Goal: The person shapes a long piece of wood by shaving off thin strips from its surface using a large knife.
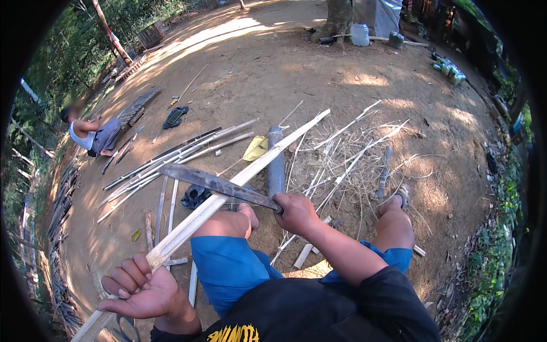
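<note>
A long pale strip of split bamboo [191, 223] runs slantwise from the lower left up to the middle. My left hand [142, 286] is closed around its lower part. In my right hand [296, 215] is a machete, held by its handle. The machete's dark broad blade [216, 183] points left and crosses over the strip; whether its edge touches the strip I cannot tell. Toward its far end the strip passes over a grey cylindrical block [276, 171] between my feet.
Thin shavings [353, 162] litter the ground ahead on the right. Several bamboo poles [182, 154] lie on the left, near a yellow scrap [255, 148] and dark sandals [175, 117]. Another person [91, 131] sits at the far left. A tree trunk [340, 20] stands at the back.
</note>
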Available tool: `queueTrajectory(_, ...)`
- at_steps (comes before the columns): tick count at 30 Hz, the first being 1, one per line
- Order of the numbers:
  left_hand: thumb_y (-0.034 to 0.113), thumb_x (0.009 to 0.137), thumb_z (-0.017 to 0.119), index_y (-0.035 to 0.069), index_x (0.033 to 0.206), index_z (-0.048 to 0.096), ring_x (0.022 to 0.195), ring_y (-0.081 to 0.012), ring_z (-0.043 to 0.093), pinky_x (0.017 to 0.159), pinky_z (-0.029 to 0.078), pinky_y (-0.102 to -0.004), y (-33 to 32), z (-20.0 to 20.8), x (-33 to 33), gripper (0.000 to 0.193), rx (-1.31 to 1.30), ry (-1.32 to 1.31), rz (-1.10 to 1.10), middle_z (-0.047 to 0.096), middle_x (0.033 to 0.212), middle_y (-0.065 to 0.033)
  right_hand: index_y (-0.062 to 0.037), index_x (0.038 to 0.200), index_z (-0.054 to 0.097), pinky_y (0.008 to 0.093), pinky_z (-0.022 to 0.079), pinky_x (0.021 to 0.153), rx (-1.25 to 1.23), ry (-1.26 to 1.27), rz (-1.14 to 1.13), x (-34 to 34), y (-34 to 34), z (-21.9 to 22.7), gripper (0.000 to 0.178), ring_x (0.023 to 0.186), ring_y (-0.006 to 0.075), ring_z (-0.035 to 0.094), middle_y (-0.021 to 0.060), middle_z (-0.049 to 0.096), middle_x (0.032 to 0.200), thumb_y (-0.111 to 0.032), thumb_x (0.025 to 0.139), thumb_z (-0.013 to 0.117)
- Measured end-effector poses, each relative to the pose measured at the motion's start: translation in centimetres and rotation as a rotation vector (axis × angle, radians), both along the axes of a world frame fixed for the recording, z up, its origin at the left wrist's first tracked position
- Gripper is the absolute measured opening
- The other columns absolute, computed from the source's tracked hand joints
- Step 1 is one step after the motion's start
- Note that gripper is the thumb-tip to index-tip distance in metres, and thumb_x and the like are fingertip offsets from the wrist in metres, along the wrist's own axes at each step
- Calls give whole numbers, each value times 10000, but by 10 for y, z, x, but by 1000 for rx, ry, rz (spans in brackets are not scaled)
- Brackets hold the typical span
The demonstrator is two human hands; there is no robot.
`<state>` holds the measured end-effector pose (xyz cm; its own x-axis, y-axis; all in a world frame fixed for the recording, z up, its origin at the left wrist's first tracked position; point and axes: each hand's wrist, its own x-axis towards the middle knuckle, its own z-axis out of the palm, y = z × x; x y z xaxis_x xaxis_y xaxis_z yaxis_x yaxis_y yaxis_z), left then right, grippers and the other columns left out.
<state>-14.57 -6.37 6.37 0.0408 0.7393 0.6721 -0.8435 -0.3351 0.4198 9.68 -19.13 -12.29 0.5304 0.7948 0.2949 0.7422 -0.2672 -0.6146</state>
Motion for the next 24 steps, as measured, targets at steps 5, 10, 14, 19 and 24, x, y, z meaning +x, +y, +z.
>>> queueTrajectory(5, 613, 976, 413, 177, 668, 300, 461, -83, 151, 476, 168, -244, -6, -9, 11, 545, 3, 31, -103, 202, 520, 48, -45, 1096, 624, 469, 510, 852, -239, 283, -685, 124, -38, -88, 309, 994, 393, 646, 237, 677, 1038, -166, 812, 616)
queueTrajectory(10, 581, 982, 436, 166, 678, 335, 456, -81, 183, 475, 196, -238, 17, 6, -6, 524, 33, 23, -59, 229, 528, 43, -29, 1058, 602, 494, 484, 873, -265, 455, -613, 83, -22, -69, 266, 1006, 429, 620, 261, 666, 995, -183, 841, 589)
queueTrajectory(14, 507, 990, 480, 152, 695, 367, 464, -79, 214, 492, 216, -238, 39, 52, -37, 475, 90, 44, -133, 265, 547, 46, -30, 1055, 593, 489, 483, 855, -224, 451, -531, 45, -21, -37, 267, 1004, 427, 622, 260, 662, 1005, -212, 861, 596)
queueTrajectory(19, 437, 924, 622, 117, 771, 433, 496, -84, 285, 539, 270, -252, 59, 93, -63, 402, 168, 28, -313, 331, 593, 33, -21, 1125, 588, 481, 495, 816, -63, 482, -326, 4, -13, 17, 341, 945, 428, 637, 262, 668, 953, -206, 845, 644)
queueTrajectory(24, 717, 844, 527, 21, 1044, 548, 712, -163, 479, 687, 407, -316, 60, 57, 15, 725, 75, -279, 175, 487, 788, -24, -19, 1117, 589, 480, 496, 813, -43, 393, -235, -11, 1, 16, 348, 931, 430, 637, 254, 665, 936, -215, 839, 661)
